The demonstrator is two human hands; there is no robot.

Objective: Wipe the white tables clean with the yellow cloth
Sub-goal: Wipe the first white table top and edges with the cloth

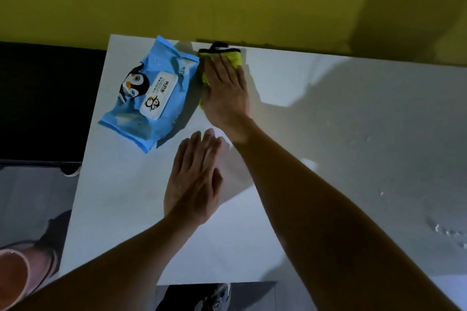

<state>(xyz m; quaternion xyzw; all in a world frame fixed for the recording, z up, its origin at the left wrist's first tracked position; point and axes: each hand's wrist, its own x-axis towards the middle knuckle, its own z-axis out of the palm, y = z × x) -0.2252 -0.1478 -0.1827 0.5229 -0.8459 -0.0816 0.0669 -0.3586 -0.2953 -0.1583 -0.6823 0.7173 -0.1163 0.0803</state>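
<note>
The yellow cloth (233,58) lies at the white table (328,134)'s far edge under your flat, pressing right hand (225,88), just beside the blue wipes pack (151,93). Your left hand (194,179) rests open, nearer you.

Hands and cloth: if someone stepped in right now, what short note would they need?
Right hand: flat, pressing the yellow cloth onto the table at its far edge by the wall.
Left hand: open, flat on the table nearer the person, holding nothing.
Wipes pack lies just left of the cloth, at the far left corner.
Done: cannot tell how much has been wiped.
Left: droplets show on the right side; wipe there, and probably under the pack.
</note>
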